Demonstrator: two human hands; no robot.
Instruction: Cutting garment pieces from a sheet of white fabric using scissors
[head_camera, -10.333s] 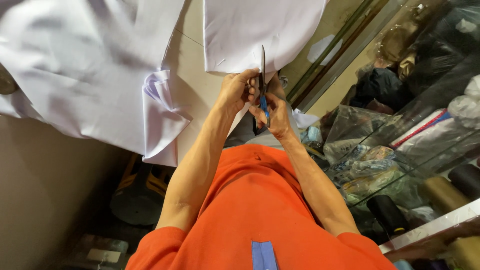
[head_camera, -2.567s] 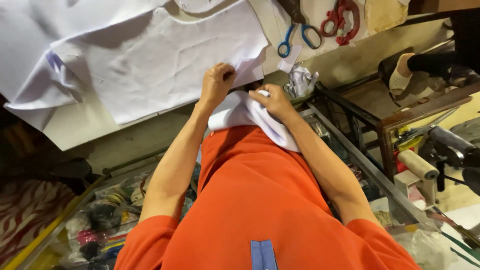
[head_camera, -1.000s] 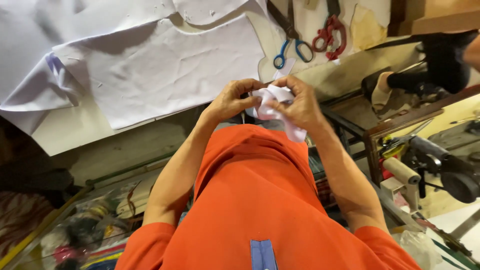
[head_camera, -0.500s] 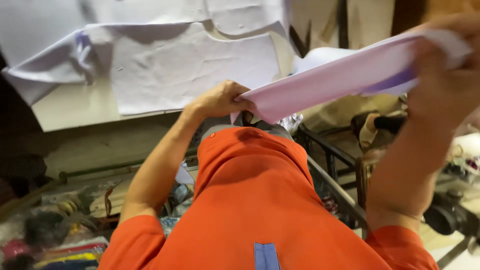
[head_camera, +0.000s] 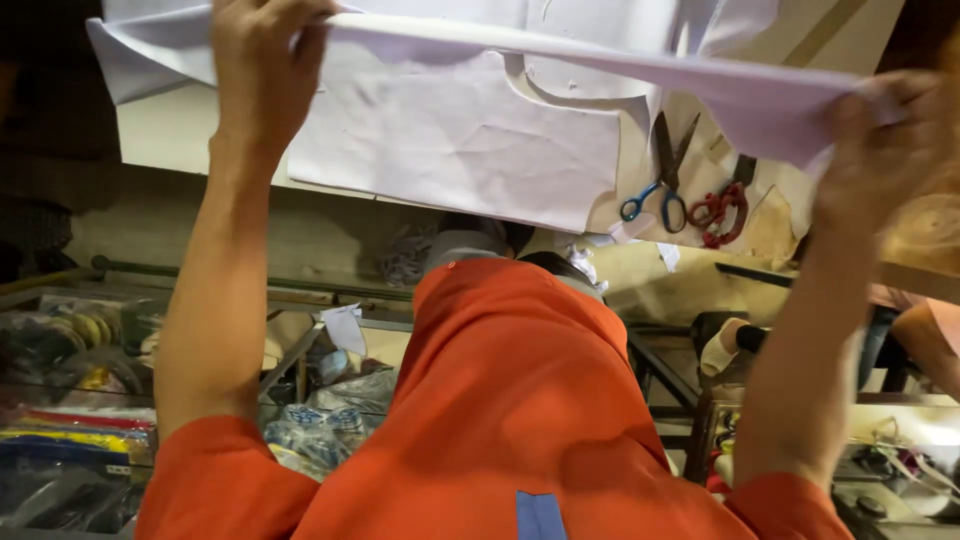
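Above the table (head_camera: 190, 150), both arms were raised and spread wide, the left hand (head_camera: 262, 62) and the right hand (head_camera: 880, 150) each clenched on one end of a pale lilac cloth strip (head_camera: 600, 70) stretched taut between them. Beneath it lay one cut white fabric piece (head_camera: 470, 150) and two pairs of scissors, blue-handled (head_camera: 660, 185) and red-handled (head_camera: 722, 200).

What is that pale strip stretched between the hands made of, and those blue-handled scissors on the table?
The pale strip looks like thin woven cloth, matte, pulled taut with soft folds. The blue-handled scissors seem to have dull steel blades and smooth, probably plastic, loops.
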